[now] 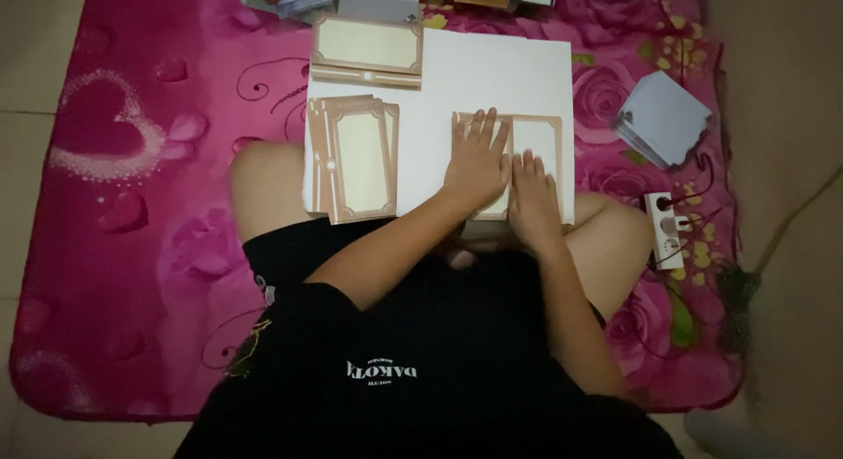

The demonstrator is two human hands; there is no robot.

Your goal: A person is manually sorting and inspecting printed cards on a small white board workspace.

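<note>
Left hand: the left hand [477, 160] lies flat, fingers spread, palm down on the brown-bordered card [509, 165], covering that card's left half.
Right hand: the right hand [533, 195] presses flat too, fingers close together, right beside the left, thumbs nearly touching; nothing is pinched, both hands open and bearing down.
Card under the hands: it sits at the near right corner of the white board [492, 72], directly below both palms, long axis running away from the person; its near edge is hidden by the wrists.
Which hand is nearer: both are on it; the left reaches further up, the right sits lower, towards the board's near edge.
Card stack: a fanned stack of matching cards [354, 159] lies at the board's left edge, well apart from the hands, closest to the left hand.
Far card: one more card [367, 50] lies crosswise at the board's far left corner.
Beyond the board: pale blue sheets [664, 116] rest right of it on the pink rug [114, 204]; a power strip [667, 231] lies off its near right corner.
</note>
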